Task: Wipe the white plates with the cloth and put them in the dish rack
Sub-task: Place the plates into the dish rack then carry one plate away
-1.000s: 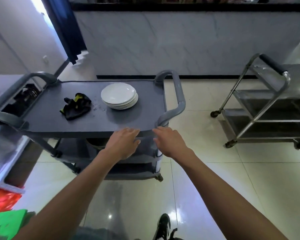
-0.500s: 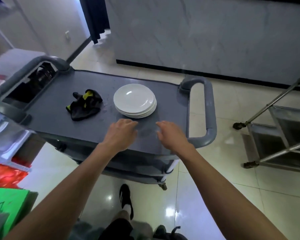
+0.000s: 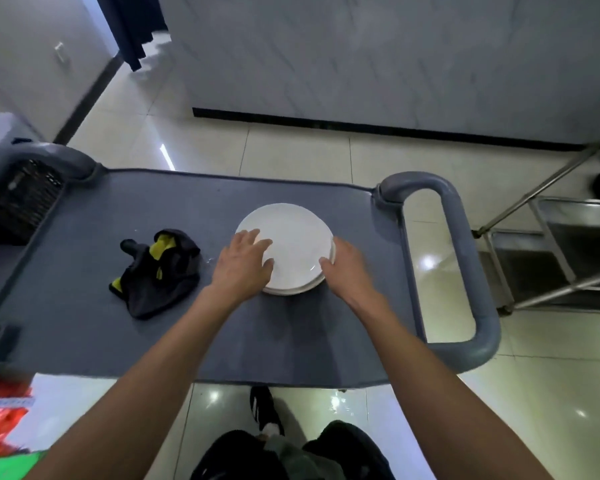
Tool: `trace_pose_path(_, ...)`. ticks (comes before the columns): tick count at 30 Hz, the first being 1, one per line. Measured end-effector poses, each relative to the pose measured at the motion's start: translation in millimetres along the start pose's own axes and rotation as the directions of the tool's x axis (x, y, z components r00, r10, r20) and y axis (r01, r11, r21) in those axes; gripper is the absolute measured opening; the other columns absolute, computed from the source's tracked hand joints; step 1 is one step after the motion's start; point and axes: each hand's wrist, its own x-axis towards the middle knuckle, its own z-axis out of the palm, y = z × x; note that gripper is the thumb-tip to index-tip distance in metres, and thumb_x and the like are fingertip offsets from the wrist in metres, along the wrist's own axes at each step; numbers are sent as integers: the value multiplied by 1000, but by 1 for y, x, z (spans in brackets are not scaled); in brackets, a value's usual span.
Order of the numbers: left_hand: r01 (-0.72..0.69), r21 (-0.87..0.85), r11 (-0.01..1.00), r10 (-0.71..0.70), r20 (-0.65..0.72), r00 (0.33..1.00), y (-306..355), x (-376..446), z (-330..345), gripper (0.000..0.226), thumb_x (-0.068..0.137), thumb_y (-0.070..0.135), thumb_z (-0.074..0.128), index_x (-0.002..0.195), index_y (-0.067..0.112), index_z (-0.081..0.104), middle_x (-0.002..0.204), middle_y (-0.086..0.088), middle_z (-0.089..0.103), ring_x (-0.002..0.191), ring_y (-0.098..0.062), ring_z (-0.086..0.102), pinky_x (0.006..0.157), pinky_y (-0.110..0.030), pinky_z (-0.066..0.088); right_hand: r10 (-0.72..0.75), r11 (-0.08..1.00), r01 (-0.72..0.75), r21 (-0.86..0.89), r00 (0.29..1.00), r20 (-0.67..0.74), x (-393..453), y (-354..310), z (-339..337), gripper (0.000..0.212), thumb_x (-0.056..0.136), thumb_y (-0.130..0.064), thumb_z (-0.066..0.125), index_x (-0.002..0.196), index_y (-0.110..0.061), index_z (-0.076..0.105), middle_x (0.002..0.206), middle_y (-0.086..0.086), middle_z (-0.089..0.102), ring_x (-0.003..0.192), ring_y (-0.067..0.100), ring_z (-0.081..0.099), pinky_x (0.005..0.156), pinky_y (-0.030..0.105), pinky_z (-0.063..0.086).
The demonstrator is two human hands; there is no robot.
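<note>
A stack of white plates point(image 3: 291, 233) sits right of centre on the grey cart top point(image 3: 84, 323). My left hand point(image 3: 245, 263) rests with spread fingers on the left part of the top plate. Against the stack's right rim is my right hand point(image 3: 347, 265), thumb over the plate's edge and fingers along the rim. A crumpled black and yellow cloth point(image 3: 160, 271) lies on the cart to the left of the plates, apart from both hands.
A black mesh basket point(image 3: 18, 199) stands past the cart's left end under its handle. The cart's right handle point(image 3: 465, 265) loops beside the plates. A steel trolley point(image 3: 568, 258) stands to the right on the tiled floor. My feet are under the cart's near edge.
I have stepped closer to the cart. Both hands moved forward from the near edge onto the plate stack. The cloth has not moved.
</note>
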Motion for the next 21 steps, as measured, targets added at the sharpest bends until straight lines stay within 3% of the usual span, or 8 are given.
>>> trace_pose_path(4,21,9,1000,-20,-1,1000,-5,17,7,59,99,38,50,154,27,31,168,-4,6,154,-29,0,117,-49,22,84,994,-84,65,996,12,13,-2,12,41,93,-26,62,130,-8,56,131,12,60,120,32,56,100,39,47)
trace_pose_path(8,108,-113,988,-106,25,994,-13,27,8,69,97,35,57,157,25,23,168,-6,-3,153,-34,5,120,-49,20,161,981,-160,111,987,1,19,-5,23,49,93,-30,65,135,-9,53,129,12,56,121,31,52,103,40,45)
trace_pose_path(15,141,-183,973,-131,64,989,-20,37,11,65,95,34,60,153,25,32,168,-4,3,143,-35,31,116,-42,27,231,964,-227,139,973,-10,21,-11,36,74,90,-33,69,149,-6,33,143,15,46,133,34,41,109,46,39)
trace_pose_path(21,168,-254,952,-156,68,985,-19,42,10,68,91,29,65,152,26,36,168,-2,7,146,-33,29,118,-40,24,267,943,-244,228,961,-75,23,-12,39,64,84,-24,74,138,-9,44,138,9,53,130,33,43,106,44,41)
